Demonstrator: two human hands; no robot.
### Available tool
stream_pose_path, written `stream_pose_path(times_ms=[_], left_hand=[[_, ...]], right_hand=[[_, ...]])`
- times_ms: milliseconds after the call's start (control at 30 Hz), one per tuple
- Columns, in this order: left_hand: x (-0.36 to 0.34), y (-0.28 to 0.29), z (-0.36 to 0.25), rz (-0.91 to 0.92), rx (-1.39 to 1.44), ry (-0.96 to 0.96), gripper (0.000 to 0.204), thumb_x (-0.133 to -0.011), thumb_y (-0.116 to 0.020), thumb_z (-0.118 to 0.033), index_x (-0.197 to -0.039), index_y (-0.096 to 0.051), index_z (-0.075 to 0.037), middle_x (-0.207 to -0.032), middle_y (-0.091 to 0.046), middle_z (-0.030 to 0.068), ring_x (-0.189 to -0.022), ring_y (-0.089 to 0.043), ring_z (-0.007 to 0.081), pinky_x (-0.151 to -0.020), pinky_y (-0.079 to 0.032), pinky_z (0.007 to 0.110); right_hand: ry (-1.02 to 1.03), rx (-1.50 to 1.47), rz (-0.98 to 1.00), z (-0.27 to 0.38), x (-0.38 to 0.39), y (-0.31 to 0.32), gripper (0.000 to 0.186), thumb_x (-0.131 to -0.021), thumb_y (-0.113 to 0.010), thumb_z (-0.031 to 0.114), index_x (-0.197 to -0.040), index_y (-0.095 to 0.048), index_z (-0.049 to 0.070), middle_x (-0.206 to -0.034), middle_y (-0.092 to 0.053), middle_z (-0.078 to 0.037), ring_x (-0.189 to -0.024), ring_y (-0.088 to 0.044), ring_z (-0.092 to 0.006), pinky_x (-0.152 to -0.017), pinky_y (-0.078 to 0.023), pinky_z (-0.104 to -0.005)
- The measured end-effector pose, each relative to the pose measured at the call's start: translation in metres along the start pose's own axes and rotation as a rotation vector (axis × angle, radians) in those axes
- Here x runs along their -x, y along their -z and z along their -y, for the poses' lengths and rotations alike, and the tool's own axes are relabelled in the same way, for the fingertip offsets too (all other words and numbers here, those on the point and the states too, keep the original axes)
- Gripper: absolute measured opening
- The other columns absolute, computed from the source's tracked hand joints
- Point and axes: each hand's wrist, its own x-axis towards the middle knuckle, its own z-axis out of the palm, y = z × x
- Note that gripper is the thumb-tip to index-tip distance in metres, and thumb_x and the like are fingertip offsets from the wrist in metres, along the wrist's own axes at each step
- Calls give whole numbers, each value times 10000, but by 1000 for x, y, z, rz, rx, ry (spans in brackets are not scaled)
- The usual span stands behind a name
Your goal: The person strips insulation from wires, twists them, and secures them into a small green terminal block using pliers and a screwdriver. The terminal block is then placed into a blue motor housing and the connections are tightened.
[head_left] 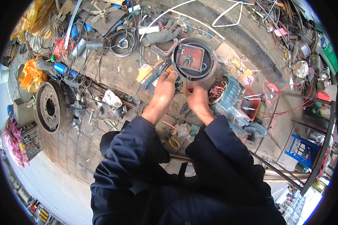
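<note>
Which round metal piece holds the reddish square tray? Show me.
The grey housing beyond the left hand and right hand: the tray, with hardware in it, sits inside. The spoked ring and rusty wheel, farther left, hold no tray.

Right of the right grip (197, 98), scuffed painted-metal motor casing (231, 101); ahead, matt metal round cover (213, 57); far left, crinkled glossy plastic bag (30, 76).

Round wheel rim (49, 121) at left, crumpled orange bag (30, 77) just beyond it, pink bundle (15, 140), maybe plastic, beside lattice crate (32, 140), blue metal frame (307, 141) far right.
</note>
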Motion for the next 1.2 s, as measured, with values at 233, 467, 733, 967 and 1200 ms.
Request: stream_pose_path(times_ms=[233,467,733,967,1200], left_hand=[[7,4,-3,-3,-8,30,291,-1087,-505,-350,-1127,-645,-98,-903,-605,-25,-754,-526,90,-637,-388,289],[9,9,-5,14,27,55,312,-1091,-491,-354,-1146,-654,-94,-896,-596,-28,-736,-513,91,-634,-375,282],[6,12,-7,14,-71,5,333,-1090,-492,-363,-1173,-659,-88,-876,-604,-25,-724,-507,87,-596,-371,282],[3,14,-4,69,-100,67,326,-1090,-507,-358,-1173,-657,-81,-844,-615,-27,-681,-510,77,-546,-344,266],[3,19,-6,100,-282,126,430,-1051,-537,-429,-1229,-658,-57,-928,-638,-4,-789,-544,105,-624,-399,304]], right_hand=[[-60,354,147,-41,-4,-47,316,-903,-629,98,-1186,-590,-35,-1186,-638,-342,-1000,-679,-530,-861,-564,-568],[-55,45,-164,-18,-7,-19,168,-942,-688,158,-1027,-679,14,-974,-738,-218,-891,-737,-397,-788,-565,-495],[273,-352,47,56,1,56,182,-956,-704,14,-1135,-696,-18,-950,-676,-19,-784,-609,-66,-683,-502,-238],[426,-205,122,62,10,64,248,-904,-688,-11,-1149,-693,24,-1012,-655,-144,-852,-707,-327,-742,-564,-400],[564,-126,77,57,14,62,209,-900,-692,1,-1109,-688,17,-1014,-664,-143,-872,-678,-361,-754,-549,-417]])
